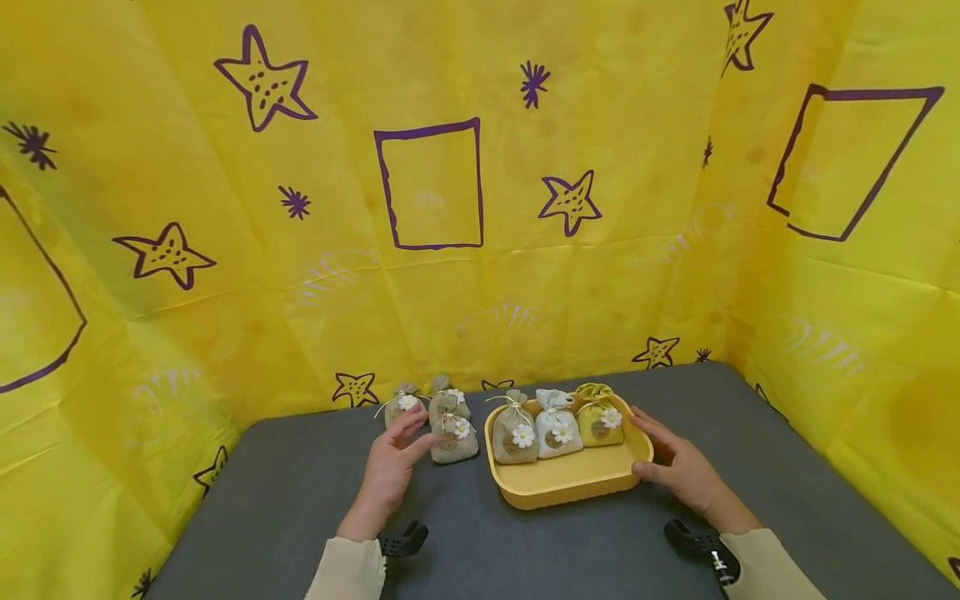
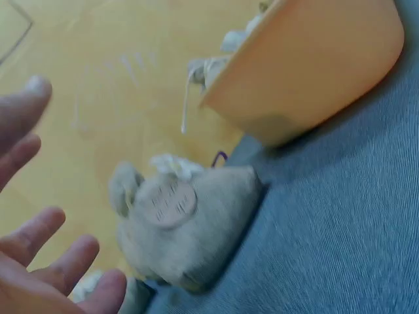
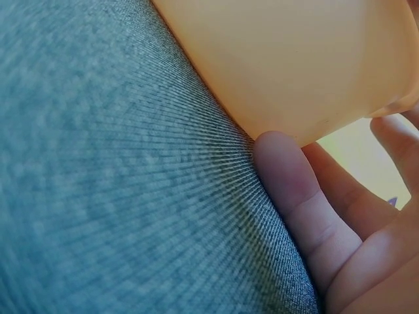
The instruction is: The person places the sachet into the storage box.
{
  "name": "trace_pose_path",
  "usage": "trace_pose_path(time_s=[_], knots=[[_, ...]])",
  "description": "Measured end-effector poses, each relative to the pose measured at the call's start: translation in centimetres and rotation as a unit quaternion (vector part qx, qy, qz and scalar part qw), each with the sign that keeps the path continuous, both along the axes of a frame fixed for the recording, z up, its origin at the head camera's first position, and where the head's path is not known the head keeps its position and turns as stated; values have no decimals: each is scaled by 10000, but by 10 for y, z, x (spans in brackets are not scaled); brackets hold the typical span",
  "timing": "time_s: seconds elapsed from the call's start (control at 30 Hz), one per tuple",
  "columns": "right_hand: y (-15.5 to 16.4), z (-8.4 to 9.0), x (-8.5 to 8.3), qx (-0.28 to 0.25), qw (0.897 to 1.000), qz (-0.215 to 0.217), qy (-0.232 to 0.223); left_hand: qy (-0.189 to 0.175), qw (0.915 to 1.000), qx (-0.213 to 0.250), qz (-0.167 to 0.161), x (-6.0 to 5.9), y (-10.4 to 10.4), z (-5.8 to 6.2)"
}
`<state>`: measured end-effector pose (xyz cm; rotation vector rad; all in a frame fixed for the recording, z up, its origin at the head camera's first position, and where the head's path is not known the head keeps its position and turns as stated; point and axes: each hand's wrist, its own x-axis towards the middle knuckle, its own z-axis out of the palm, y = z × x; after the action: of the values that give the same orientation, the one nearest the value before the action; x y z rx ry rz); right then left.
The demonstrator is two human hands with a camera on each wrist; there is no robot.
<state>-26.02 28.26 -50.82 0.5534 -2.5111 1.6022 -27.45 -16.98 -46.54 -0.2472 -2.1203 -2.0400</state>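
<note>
In the head view my left hand (image 1: 393, 457) hangs beside the front beige drawstring sachet (image 1: 453, 446), fingers spread and holding nothing. The left wrist view shows this sachet (image 2: 190, 226) with its round tag and white flower, apart from the fingers. Two more beige sachets stand behind it, one a sachet (image 1: 403, 403) partly hidden by my fingers. My right hand (image 1: 686, 475) holds the right end of a yellow tray (image 1: 570, 487), thumb (image 3: 285, 167) against its outer wall and fingers at its rim. A beige sachet (image 1: 514, 433), a white one (image 1: 558, 429) and a yellow one (image 1: 598, 421) stand in the tray.
A dark grey cloth-covered table (image 1: 300, 500) carries everything. Behind it and along the sides hangs a yellow curtain (image 1: 435, 317) with purple stars and frames. Black wrist mounts (image 1: 403, 540) sit under both wrists.
</note>
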Motion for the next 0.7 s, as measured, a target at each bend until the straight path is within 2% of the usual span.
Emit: trace_pose_path(time_s=[0.13, 0.23, 0.43, 0.7], knots=[[0, -3, -2, -36, 9999, 74, 78, -219, 9987, 409, -216, -8, -7, -12], [0, -3, -2, -29, 10000, 54, 74, -390, 9975, 452, -384, -12, -9, -17], [1, -3, -1, 3, 9999, 48, 88, -512, 9970, 135, -562, -20, -11, -23], [2, -2, -1, 58, 9999, 33, 135, -402, 9971, -400, -510, -27, -8, -29]])
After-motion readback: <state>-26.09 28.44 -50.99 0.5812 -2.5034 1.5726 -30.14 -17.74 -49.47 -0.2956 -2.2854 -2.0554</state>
